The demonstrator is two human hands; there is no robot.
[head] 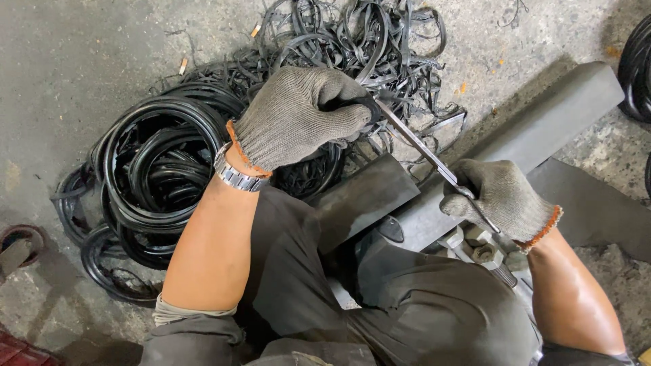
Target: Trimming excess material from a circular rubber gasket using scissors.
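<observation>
1. Left hand [302, 115], upper centre of frame: grey knit glove, frayed orange cuff edge.
2. Left wrist: silver metal-link watch [234, 175].
3. Right hand [498, 196], right of centre: matching grey knit glove, orange cuff.
4. Forearms bare; dark grey trousers [407, 312], lower centre.

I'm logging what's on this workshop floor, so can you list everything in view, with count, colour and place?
Rubber rings: a heap, black, coiled on the floor at left.
Rubber strips: tangled pile, black, top centre.
Scissors: one, metal, held between both hands.
Block: one, grey, long, on the floor at right.
Bolt: one, metal, under the right wrist.
Floor: grey concrete.
Wristwatch: one, silver, left wrist.
Left hand: grey glove, on the scissor handles.
Right hand: grey glove, at the blade tips.
</observation>
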